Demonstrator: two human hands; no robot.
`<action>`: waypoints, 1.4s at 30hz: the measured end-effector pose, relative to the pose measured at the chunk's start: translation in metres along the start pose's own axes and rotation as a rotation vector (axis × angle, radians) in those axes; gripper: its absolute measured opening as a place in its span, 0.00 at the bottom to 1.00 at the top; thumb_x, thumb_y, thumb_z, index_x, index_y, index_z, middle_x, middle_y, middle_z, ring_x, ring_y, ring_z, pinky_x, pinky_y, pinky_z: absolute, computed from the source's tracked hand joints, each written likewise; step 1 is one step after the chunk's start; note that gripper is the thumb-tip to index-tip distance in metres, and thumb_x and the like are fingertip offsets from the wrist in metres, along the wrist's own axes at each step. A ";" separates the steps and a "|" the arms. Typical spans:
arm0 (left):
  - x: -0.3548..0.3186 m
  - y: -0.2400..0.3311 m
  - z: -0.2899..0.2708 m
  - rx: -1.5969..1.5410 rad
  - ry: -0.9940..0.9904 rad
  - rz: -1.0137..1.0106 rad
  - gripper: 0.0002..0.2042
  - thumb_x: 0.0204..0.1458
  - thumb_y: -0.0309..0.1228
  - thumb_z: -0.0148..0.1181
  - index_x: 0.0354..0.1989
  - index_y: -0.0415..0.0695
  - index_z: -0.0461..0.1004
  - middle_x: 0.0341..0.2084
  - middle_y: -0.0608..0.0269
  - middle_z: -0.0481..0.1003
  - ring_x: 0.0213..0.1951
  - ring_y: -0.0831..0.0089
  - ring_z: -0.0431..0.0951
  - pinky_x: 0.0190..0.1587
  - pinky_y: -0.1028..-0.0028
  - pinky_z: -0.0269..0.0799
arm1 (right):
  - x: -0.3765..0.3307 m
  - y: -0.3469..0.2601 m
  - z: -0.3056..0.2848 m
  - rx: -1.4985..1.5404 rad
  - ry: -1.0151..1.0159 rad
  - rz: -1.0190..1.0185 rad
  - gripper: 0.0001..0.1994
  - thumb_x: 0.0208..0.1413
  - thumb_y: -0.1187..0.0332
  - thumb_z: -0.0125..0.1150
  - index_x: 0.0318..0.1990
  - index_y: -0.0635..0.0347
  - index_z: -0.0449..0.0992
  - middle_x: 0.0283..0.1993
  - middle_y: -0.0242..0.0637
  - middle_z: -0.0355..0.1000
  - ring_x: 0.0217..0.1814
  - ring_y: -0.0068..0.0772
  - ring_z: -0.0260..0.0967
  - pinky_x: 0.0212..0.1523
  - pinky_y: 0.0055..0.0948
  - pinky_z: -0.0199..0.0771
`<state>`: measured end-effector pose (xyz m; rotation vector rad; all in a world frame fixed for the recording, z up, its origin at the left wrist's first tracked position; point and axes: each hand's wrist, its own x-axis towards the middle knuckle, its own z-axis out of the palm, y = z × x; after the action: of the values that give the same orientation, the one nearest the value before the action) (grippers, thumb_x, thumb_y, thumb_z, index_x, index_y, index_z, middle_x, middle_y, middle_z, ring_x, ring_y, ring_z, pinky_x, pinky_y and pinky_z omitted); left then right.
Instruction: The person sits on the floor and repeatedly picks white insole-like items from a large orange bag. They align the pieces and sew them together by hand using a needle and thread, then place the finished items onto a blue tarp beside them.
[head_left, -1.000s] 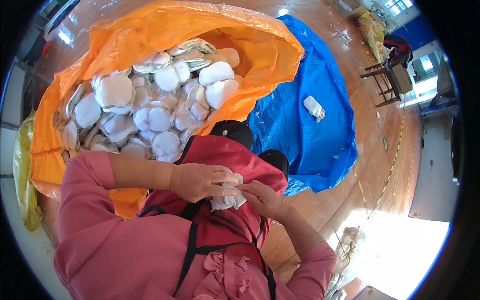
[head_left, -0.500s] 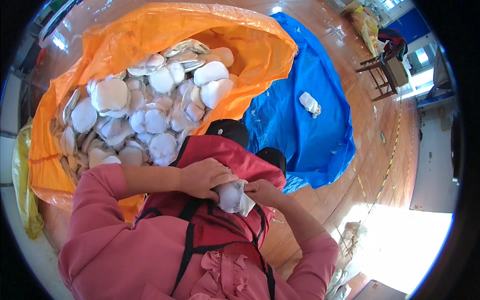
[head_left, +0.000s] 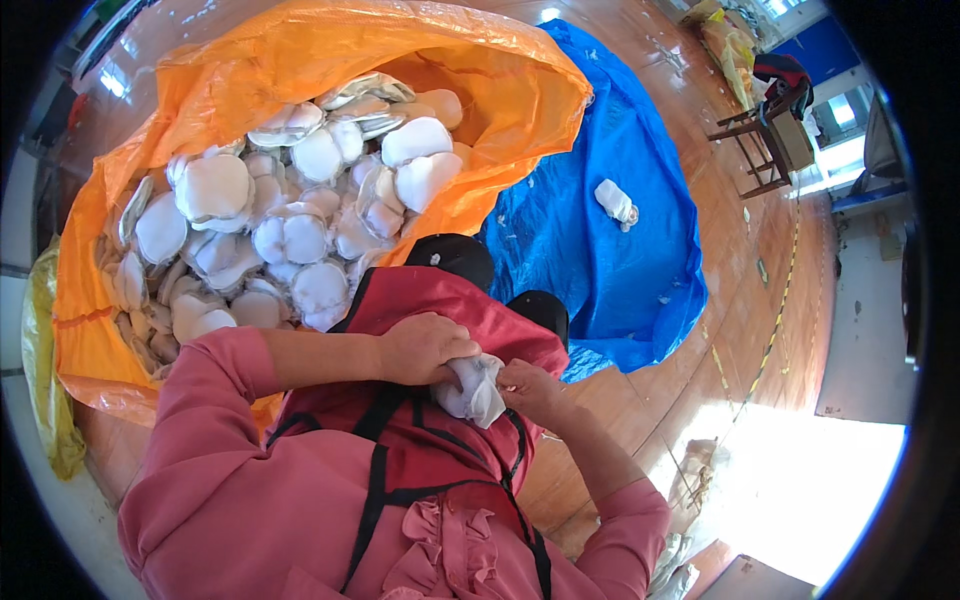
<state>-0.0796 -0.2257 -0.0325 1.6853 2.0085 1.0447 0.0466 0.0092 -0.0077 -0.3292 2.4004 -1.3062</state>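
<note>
Over my lap, on a red apron (head_left: 450, 311), both hands work on one soft white padded piece (head_left: 474, 390). My left hand (head_left: 426, 349) grips its left side, with the fingers curled round it and partly hidden. At its right edge my right hand (head_left: 532, 390) pinches the thin white fabric. A big orange woven sack (head_left: 500, 62) lies open ahead on the left, full of rounded white pads (head_left: 213, 189). On the blue sheet (head_left: 640, 280) to the right of it rests a single small white bundle (head_left: 615, 203).
A wooden chair (head_left: 765, 150) with dark cloth on it stands at the far right. Yellow-black tape (head_left: 775, 335) runs along the tiled floor (head_left: 610, 445). A yellow plastic bag (head_left: 48, 370) lies at the left edge, and bright light falls at the lower right.
The fabric of the white piece has been worked further round the padding and now looks more bunched. My left hand has shifted slightly right; my right hand stays at the edge.
</note>
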 end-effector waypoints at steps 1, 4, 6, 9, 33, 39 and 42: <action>0.003 0.001 0.001 0.011 0.004 -0.014 0.23 0.38 0.37 0.70 0.45 0.44 0.73 0.38 0.57 0.76 0.41 0.54 0.77 0.43 0.58 0.71 | -0.002 -0.001 0.002 0.016 0.023 0.064 0.06 0.53 0.67 0.61 0.32 0.60 0.76 0.30 0.42 0.71 0.35 0.48 0.67 0.37 0.40 0.69; 0.013 0.002 -0.005 -0.088 0.025 -0.015 0.21 0.39 0.38 0.70 0.42 0.43 0.74 0.34 0.57 0.76 0.38 0.54 0.77 0.42 0.58 0.71 | -0.001 0.003 0.006 0.094 -0.005 0.243 0.07 0.56 0.66 0.61 0.36 0.60 0.78 0.33 0.40 0.74 0.37 0.40 0.71 0.39 0.35 0.70; 0.016 -0.001 -0.007 -0.142 -0.008 0.032 0.21 0.40 0.41 0.70 0.41 0.43 0.75 0.32 0.58 0.76 0.38 0.55 0.77 0.42 0.59 0.71 | -0.005 0.005 0.019 0.369 -0.015 0.305 0.08 0.58 0.66 0.60 0.41 0.60 0.79 0.39 0.36 0.77 0.42 0.31 0.72 0.43 0.31 0.72; 0.021 -0.001 -0.005 -0.207 0.031 0.077 0.22 0.41 0.44 0.69 0.40 0.43 0.76 0.32 0.59 0.77 0.38 0.56 0.77 0.41 0.60 0.71 | -0.009 0.000 0.021 0.650 -0.046 0.339 0.12 0.60 0.69 0.60 0.50 0.60 0.79 0.49 0.29 0.77 0.51 0.20 0.71 0.54 0.24 0.71; 0.092 0.029 -0.056 0.466 0.432 -0.204 0.12 0.58 0.40 0.56 0.27 0.47 0.70 0.20 0.63 0.74 0.22 0.63 0.77 0.26 0.63 0.69 | 0.035 -0.028 0.048 0.781 0.389 0.167 0.09 0.62 0.71 0.56 0.46 0.64 0.78 0.45 0.28 0.78 0.49 0.25 0.72 0.52 0.28 0.72; 0.088 0.032 -0.060 0.312 0.546 -0.298 0.11 0.54 0.37 0.61 0.26 0.44 0.71 0.17 0.59 0.73 0.23 0.59 0.76 0.27 0.61 0.69 | 0.058 -0.019 0.069 0.892 0.245 -0.041 0.14 0.65 0.72 0.50 0.55 0.65 0.72 0.56 0.33 0.72 0.59 0.28 0.66 0.60 0.30 0.65; 0.086 0.033 -0.065 0.140 0.546 -0.491 0.11 0.54 0.38 0.61 0.27 0.43 0.73 0.18 0.57 0.75 0.24 0.58 0.77 0.28 0.61 0.71 | 0.068 -0.009 0.079 0.906 0.205 -0.013 0.15 0.67 0.69 0.48 0.57 0.65 0.71 0.57 0.33 0.70 0.59 0.29 0.66 0.61 0.31 0.64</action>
<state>-0.1201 -0.1646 0.0526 0.9188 2.6969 1.2859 0.0211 -0.0808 -0.0543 0.0588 1.6792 -2.3239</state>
